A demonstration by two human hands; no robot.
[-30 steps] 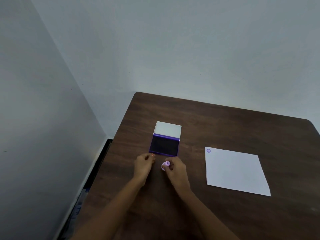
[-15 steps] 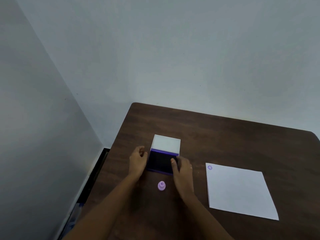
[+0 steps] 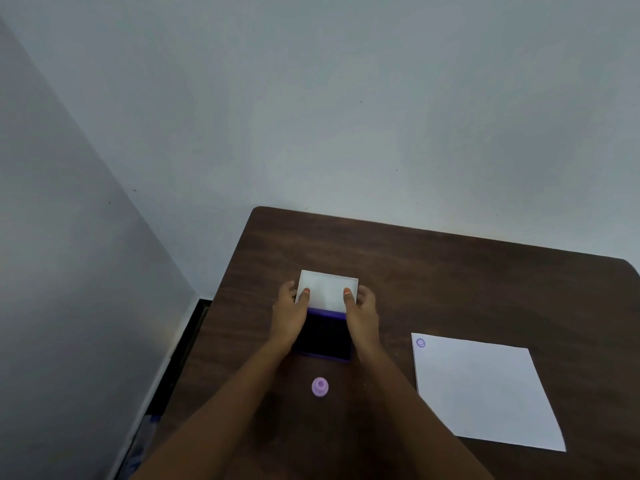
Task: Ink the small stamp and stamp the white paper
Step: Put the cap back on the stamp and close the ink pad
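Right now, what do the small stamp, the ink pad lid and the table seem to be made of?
Small stamp: smooth lilac plastic, probably, judging by its moulded knob. Ink pad lid: white, matte, likely plastic; both thumbs rest on it. Table: dark wood-grain, perhaps laminate.

Dark wood-grain bench (image 3: 450, 271) at 5 o'clock, pushed into room corner. Plain pale walls (image 3: 346, 98) at 12 and 9. Dim, even light.

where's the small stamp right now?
Head view: the small stamp stands alone on the table, between the forearms, just nearer the person than the open ink pad and left of the white paper.
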